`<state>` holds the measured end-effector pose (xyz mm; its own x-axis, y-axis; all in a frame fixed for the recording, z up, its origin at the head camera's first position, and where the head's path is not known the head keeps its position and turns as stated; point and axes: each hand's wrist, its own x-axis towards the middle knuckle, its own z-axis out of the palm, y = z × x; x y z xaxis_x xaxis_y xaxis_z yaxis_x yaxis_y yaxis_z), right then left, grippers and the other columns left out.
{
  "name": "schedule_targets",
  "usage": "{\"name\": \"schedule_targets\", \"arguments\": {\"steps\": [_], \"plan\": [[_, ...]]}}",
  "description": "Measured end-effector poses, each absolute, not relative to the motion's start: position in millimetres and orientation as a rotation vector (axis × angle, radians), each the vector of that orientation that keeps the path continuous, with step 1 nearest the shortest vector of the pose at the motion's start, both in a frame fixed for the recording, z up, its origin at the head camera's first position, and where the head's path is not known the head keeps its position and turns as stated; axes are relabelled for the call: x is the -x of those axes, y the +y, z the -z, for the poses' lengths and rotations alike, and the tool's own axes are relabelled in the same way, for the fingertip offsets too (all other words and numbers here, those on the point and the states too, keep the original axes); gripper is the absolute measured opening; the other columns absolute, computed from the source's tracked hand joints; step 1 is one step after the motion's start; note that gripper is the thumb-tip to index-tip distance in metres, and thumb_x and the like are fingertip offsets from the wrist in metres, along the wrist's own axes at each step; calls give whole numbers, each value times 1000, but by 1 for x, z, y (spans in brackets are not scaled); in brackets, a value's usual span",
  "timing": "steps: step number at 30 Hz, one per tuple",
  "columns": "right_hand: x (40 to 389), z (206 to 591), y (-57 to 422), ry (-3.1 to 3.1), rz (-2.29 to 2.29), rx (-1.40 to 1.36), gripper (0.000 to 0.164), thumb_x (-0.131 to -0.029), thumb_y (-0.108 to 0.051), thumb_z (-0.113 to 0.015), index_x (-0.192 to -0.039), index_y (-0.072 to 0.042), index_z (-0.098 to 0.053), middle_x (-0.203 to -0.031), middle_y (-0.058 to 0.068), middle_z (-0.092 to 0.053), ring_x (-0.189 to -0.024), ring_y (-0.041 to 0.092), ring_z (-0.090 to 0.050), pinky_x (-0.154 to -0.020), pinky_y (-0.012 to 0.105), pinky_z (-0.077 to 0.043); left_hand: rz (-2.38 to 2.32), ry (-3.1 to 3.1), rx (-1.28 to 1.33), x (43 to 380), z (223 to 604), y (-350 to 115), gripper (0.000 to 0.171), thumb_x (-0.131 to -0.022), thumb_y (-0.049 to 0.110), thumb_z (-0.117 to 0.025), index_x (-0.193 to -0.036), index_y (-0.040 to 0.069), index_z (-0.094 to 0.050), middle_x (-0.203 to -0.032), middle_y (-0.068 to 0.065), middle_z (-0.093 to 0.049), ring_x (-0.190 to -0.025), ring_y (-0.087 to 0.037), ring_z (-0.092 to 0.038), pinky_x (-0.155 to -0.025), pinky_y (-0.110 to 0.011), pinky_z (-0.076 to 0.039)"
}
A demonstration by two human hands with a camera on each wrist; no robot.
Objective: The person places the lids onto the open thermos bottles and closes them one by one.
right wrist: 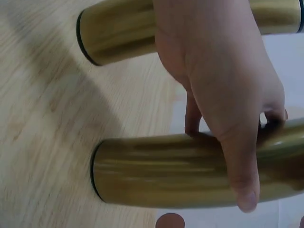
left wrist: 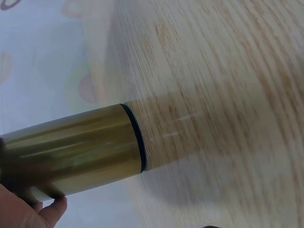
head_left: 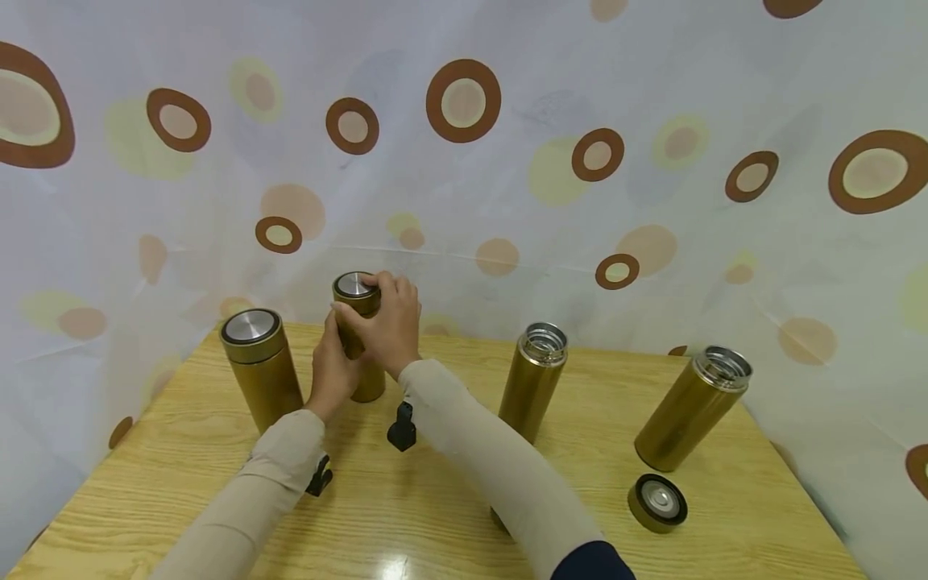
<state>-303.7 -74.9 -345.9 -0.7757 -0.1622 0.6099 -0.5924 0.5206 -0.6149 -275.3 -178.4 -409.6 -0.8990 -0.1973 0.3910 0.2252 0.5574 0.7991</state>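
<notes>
We hold a gold flask [head_left: 352,343], left hand [head_left: 336,372] clamped on its body, right hand [head_left: 392,326] on its top, a loose lid [head_left: 658,503] at its four o'clock.

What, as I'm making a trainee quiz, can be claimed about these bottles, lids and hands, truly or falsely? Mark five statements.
1. The left hand and the right hand are on the same bottle. True.
2. The far-left bottle has no lid. False: the far-left bottle has its lid on.
3. The far-right bottle is uncapped. True.
4. The right hand is lower on the bottle than the left hand. False: the right hand is up at that bottle's lid, above the left hand.
5. A loose lid lies on the table in front of the far-right bottle. True.
</notes>
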Motion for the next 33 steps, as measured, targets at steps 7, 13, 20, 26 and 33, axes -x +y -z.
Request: {"name": "schedule_targets", "arguments": {"steps": [7, 13, 20, 26, 33], "plan": [[298, 348, -85, -2229, -1083, -474, 50, -81, -49, -74, -116, -16, -59, -101, 5, -54, -94, 21, -47, -83, 35, -40, 1261, -2343, 34, 277, 411, -179, 80, -85, 5, -69, -149, 5, -21, -141, -24, -44, -127, -40, -46, -104, -52, -40], [295, 348, -94, -2234, -1052, -349, 48, -82, -51, -72, -115, -19, -59, -99, 4, -52, -91, 20, -45, -79, 35, -38, 1264, -2326, 34, 277, 411, -176, 75, -90, 6, -65, -150, 7, -21, -139, -23, -46, -123, -40, -49, -101, -53, -42], [292, 352, -104, -2195, -1037, -256, 47, -82, -51, -72, -115, -21, -59, -101, 4, -51, -92, 20, -45, -78, 35, -36, 1241, -2308, 42, 274, 410, -175, 71, -92, 9, -63, -149, 8, -21, -135, -23, -49, -117, -40, -53, -97, -53, -45], [292, 353, -106, -2186, -1040, -231, 49, -82, -54, -70, -115, -21, -58, -100, 3, -50, -92, 19, -45, -79, 35, -35, 1223, -2316, 78, 275, 410, -177, 72, -92, 9, -64, -149, 6, -20, -137, -23, -46, -120, -40, -51, -101, -53, -43], [286, 337, -88, -2384, -1058, -412, 54, -86, -53, -66, -123, -16, -53, -111, 7, -50, -104, 23, -45, -85, 38, -38, 1239, -2301, 49, 276, 410, -175, 71, -90, 8, -65, -147, 5, -24, -133, -24, -49, -116, -41, -53, -95, -54, -45]]}}
